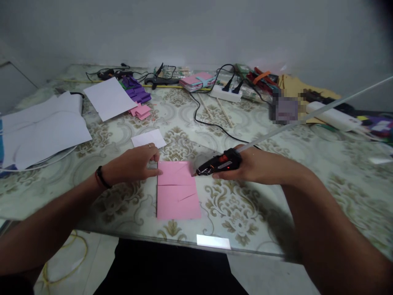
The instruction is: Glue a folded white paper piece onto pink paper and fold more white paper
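Note:
A pink folded paper piece (176, 205) lies flat near the table's front edge, with a crease line across it and a short slit lower down. At its upper left edge, my left hand (133, 163) grips it, thumb and forefinger at the border. My right hand (256, 166) is closed around a black hot glue gun (220, 162), whose nozzle is at the paper's upper right edge. A long translucent glue stick (285, 126) sticks out of the gun's back, up to the right. Just beyond my left hand rests a small white paper (150, 138).
White sheets (46, 131) cover the table's left; another white sheet (109, 99) lies near purple folded paper (138, 91). Toward the back, a white power strip (225, 94) holds two plugs, and a black cord (211, 125) runs toward my right hand. Wooden sticks (224, 112) lie in front.

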A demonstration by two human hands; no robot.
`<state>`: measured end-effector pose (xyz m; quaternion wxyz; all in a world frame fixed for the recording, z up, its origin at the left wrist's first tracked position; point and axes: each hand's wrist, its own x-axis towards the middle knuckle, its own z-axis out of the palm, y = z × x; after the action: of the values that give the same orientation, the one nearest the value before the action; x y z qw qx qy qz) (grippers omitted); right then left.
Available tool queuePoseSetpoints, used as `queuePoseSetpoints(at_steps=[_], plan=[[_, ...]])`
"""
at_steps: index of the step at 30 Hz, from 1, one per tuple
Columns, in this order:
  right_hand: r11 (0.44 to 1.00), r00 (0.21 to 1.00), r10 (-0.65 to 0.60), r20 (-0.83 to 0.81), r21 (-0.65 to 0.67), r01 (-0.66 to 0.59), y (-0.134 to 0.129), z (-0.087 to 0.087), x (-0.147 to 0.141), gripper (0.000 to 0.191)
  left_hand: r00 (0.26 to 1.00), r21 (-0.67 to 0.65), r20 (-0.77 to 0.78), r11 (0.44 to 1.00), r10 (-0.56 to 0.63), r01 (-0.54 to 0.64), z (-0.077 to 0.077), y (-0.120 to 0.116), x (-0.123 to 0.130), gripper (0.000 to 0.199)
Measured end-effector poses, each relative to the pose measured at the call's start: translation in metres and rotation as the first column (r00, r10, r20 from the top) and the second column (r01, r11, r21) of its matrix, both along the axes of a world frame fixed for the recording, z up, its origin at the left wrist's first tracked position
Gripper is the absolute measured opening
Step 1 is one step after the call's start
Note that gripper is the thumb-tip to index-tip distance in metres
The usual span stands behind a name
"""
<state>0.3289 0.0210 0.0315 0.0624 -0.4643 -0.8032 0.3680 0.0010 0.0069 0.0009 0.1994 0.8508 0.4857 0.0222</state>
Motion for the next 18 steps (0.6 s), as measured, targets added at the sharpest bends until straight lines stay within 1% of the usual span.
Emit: queuePoseSetpoints(at_steps=[3, 5, 11, 16, 18], plan=[[0.996, 0.990, 0.017, 0.141, -0.086, -0.005, -0.002, 0.002, -0.002, 0.033, 1.000, 0.002, 0.006, 1.000, -0.005, 0.005, -0.001, 0.000, 0.000, 0.027], [0.995, 0.987, 0.013, 0.162, -0.099, 0.003, -0.003, 0.003, -0.003, 0.034, 1.000, 0.011, 0.004, 1.000, -0.006, 0.006, -0.002, 0.001, -0.001, 0.027], [0.990, 0.992, 0.077, 0.097, -0.129, -0.064, -0.005, 0.001, -0.009, 0.032, 1.000, 0.014, 0.016, 1.000, -0.024, 0.024, -0.003, 0.001, -0.004, 0.027], [0.993, 0.990, 0.108, 0.091, -0.065, -0.102, -0.008, -0.003, -0.017, 0.031, 0.998, 0.021, 0.028, 0.999, -0.051, 0.050, -0.006, 0.003, -0.007, 0.027], [0.991, 0.989, 0.126, 0.074, -0.061, -0.121, -0.008, -0.006, -0.020, 0.031, 0.997, 0.025, 0.037, 0.998, -0.063, 0.062, -0.008, 0.004, -0.008, 0.027]])
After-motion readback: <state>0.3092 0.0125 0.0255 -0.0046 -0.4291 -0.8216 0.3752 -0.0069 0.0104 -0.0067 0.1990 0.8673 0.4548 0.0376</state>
